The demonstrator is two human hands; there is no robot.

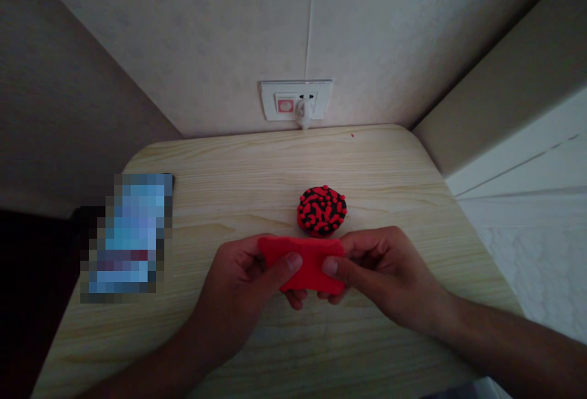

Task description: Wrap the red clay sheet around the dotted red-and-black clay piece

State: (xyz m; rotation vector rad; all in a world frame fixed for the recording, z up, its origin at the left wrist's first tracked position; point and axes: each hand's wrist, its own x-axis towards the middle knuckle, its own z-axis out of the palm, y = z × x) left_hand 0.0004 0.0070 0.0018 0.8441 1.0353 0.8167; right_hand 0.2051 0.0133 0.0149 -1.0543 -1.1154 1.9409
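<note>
A flat slab of red modelling clay (308,258) is held above the wooden table (229,172) between both hands. My left hand (247,283) pinches its left side, thumb on top and fingers underneath. My right hand (380,270) pinches its right side the same way. Just behind the slab, a small round clay disc (321,210) lies on the table, black on top with several short red bits and a red rim.
A blurred-out blue rectangular object (131,237) lies at the table's left edge. A white wall socket (296,100) with a plug in it sits on the wall behind the table. A white bed or mattress edge (527,203) borders the right side.
</note>
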